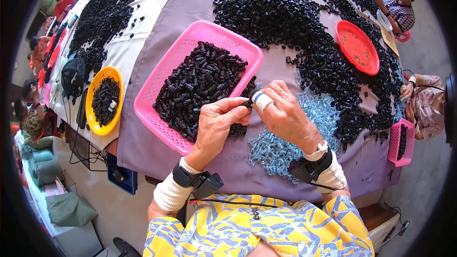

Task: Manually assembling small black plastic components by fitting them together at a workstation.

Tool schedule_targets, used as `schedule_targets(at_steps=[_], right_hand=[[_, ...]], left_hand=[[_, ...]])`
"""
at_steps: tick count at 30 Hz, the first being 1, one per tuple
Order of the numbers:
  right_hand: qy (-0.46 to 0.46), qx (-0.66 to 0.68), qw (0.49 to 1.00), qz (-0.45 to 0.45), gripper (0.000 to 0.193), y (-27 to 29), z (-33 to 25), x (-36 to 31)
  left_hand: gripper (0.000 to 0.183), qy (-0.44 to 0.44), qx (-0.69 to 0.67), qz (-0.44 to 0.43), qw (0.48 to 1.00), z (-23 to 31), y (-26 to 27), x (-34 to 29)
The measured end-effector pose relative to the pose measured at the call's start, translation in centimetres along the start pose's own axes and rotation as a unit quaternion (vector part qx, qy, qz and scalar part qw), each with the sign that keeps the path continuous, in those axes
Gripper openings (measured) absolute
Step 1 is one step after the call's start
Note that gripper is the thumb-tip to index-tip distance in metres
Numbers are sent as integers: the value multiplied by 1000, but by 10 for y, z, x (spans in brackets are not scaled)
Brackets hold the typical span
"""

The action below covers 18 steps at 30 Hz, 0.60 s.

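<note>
Cloth [233,167]: grey-purple, smooth, creased in places, spread over the table.
Black heap [281,19]: many short, stubby, tube-like pieces, loose, with a hard, slightly shiny look.
Basket [154,126]: pink, plastic-looking, a rounded rectangle with perforated walls, set at a slant on the cloth; a mound of black parts [200,85] fills much of it.
Pale pile [276,154]: small, clear, bluish, glinting bits, right of the basket and partly beneath the right forearm.
Right hand [285,114]: fingers bent and drawn close to the left fingertips; its tips are partly hidden, so whether they grip cannot be told.
Left hand [214,123]: thumb and forefinger pinched narrow on a small dark piece, the other fingers curled under.
Bowl [112,72]: yellow, smooth, oval in this view, holding thin dark bits, left of the basket.
Tray [350,33]: red, shallow, round-edged, amid the black heap.
Cuffs [173,194]: off-white, ribbed knit, one on each wrist.
Finger band [261,100]: white, soft-looking, wrapped round a right finger.
Piece [248,104]: black, at the left fingertips, above the basket's right side; its exact shape is hidden.
</note>
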State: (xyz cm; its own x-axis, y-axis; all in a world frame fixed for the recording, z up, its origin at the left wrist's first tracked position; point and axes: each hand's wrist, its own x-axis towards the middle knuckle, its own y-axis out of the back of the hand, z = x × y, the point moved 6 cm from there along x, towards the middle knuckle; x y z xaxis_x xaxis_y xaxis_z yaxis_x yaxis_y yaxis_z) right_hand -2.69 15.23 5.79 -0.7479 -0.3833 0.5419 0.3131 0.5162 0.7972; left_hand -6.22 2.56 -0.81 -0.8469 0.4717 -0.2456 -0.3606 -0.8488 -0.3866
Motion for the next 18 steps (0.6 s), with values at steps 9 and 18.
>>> schedule_targets(at_steps=[9, 18], right_hand=[[-7, 4, 1000, 4, 14, -4, -2, -5], [-46, 8, 999, -22, 9, -6, -1, -5]], left_hand=[[20, -18, 38, 16, 999, 4, -1, -2], [21, -25, 59, 12, 998, 4, 1, -2]])
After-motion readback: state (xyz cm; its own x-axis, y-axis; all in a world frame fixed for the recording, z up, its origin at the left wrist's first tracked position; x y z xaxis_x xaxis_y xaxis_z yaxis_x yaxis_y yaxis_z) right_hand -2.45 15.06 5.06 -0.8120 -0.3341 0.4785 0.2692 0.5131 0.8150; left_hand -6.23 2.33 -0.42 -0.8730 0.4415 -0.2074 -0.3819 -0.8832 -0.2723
